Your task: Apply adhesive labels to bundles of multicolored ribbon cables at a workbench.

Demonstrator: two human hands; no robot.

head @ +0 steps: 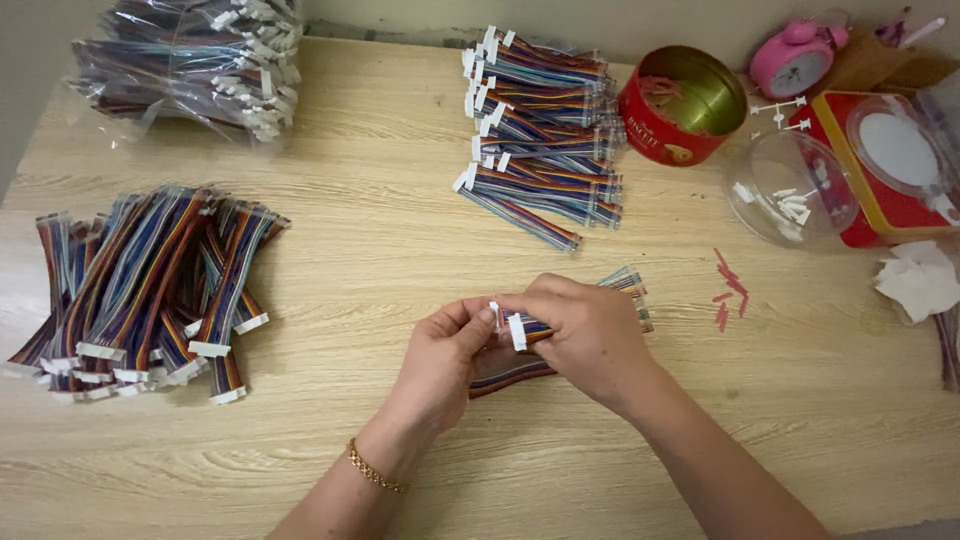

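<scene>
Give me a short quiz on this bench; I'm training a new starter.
1. True or false: both hands hold one cable at its white connector.
2. Which lies nearest the right hand? A loose pile; B bagged bundle; C red pins.
3. What colour is the clock beside the tin?

Key: 1 true; 2 C; 3 pink.

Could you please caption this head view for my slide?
Both hands, left hand and right hand, pinch a rainbow ribbon cable above a wooden table.
</scene>
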